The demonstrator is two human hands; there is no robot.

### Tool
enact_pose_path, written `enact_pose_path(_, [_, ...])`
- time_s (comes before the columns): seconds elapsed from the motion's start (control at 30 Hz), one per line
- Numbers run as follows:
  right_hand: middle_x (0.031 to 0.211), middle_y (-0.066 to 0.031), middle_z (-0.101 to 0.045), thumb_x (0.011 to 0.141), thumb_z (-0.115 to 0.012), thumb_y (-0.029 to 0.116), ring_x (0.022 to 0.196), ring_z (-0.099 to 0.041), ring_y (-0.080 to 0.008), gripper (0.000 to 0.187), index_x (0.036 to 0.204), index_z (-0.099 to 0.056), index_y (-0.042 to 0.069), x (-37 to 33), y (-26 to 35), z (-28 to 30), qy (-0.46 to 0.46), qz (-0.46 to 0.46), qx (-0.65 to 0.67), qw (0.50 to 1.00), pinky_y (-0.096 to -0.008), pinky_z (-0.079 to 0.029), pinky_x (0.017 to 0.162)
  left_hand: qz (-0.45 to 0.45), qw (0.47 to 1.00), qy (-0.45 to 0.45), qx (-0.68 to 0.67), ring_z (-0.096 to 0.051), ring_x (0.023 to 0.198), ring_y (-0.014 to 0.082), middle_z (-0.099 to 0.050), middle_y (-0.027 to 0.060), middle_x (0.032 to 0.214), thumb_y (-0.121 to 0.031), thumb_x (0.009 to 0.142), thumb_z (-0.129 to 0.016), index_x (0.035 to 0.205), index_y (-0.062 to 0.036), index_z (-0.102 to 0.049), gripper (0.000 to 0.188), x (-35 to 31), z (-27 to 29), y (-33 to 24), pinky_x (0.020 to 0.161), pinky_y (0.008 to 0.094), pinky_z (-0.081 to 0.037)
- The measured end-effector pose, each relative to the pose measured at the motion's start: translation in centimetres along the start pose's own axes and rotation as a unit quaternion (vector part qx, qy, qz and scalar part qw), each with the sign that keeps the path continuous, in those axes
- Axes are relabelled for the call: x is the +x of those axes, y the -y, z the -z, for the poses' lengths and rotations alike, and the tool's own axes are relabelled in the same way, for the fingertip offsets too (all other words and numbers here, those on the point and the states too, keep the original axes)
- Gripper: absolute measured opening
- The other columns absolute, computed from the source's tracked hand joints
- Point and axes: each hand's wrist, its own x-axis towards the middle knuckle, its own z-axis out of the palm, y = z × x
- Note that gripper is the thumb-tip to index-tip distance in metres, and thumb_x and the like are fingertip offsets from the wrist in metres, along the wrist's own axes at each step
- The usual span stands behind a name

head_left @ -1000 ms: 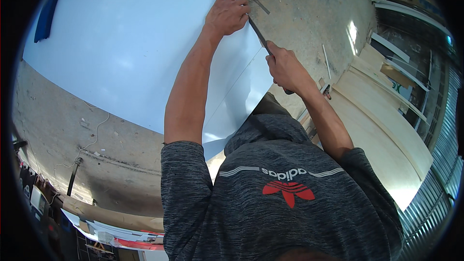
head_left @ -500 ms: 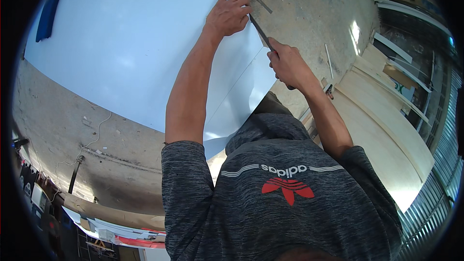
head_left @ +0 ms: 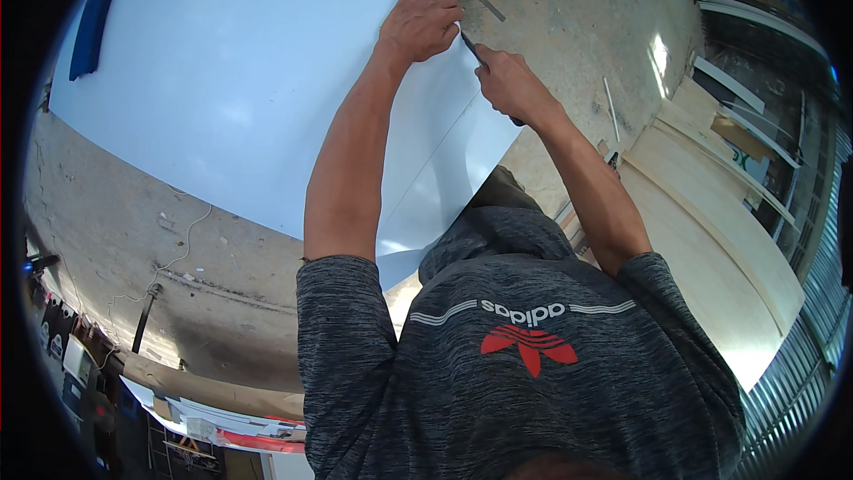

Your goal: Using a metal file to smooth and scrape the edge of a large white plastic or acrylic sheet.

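Observation:
A large white sheet point(head_left: 240, 62) takes up the upper left, a thin line running across its near right part. My left hand point(head_left: 419, 25) rests on the sheet at its right edge, fingers spread and slightly bent. Closed around the handle of a long, narrow, dark-bladed hand tool point(head_left: 470, 42) is my right hand point(head_left: 520, 89), just beyond that same edge. The blade points up and left, its tip close under my left fingers. Whether it is a saw or a file, I cannot tell.
A dark blue strip point(head_left: 93, 22) lies on the sheet's far left. Pale wooden boards point(head_left: 711, 231) lean or lie at the right. On the concrete floor point(head_left: 569, 27) are a small dark strip point(head_left: 489, 6) and a thin white rod point(head_left: 611, 108). A white cord point(head_left: 185, 244) trails at left.
My right hand has moved up and left with the tool, nearer my left hand, so less of the blade shows between them. The left hand stays in place.

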Motion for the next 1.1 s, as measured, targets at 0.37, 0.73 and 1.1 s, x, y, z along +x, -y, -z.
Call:
enact_pose_path(0.37, [0.096,-0.0344,-0.069,0.100,-0.051,0.009,0.097,-0.066,-0.0518,0.039,0.136,-0.053,-0.004,-4.6,0.8,1.1,0.036,-0.020,-0.038,0.998,-0.0551,-0.050,0.087,-0.065,0.997,0.034,0.010,-0.056,0.123,0.0179,-0.066,-0.0033,0.107,-0.023,0.097,-0.059,0.101,-0.0170,-0.071,0.014,-0.5,0.2,0.1,0.120,0.0479,-0.029])
enact_pose_path(0.73, [0.101,-0.0358,-0.067,0.096,-0.052,0.006,0.102,-0.064,-0.0527,0.027,0.117,-0.058,-0.008,-1.7,0.8,0.9,0.018,-0.001,-0.009,1.000,-0.0572,-0.049,0.093,-0.056,0.997,0.054,0.001,-0.056,0.121,0.0175,-0.065,-0.0023,0.108,-0.026,0.098,-0.055,0.100,-0.0179,-0.070,0.018,-0.6,0.0,-0.4,0.119,0.0476,-0.031])
enact_pose_path(1.1, [0.099,-0.0354,-0.068,0.099,-0.051,0.008,0.098,-0.065,-0.0519,0.041,0.139,-0.053,-0.003,-4.6,0.3,1.1,0.038,-0.019,-0.023,0.999,-0.0563,-0.048,0.088,-0.097,0.995,0.014,-0.014,-0.058,0.115,0.0183,-0.065,0.0002,0.101,-0.019,0.093,-0.063,0.091,-0.0125,-0.068,0.009,-0.8,-0.1,-1.2,0.120,0.0481,-0.032])
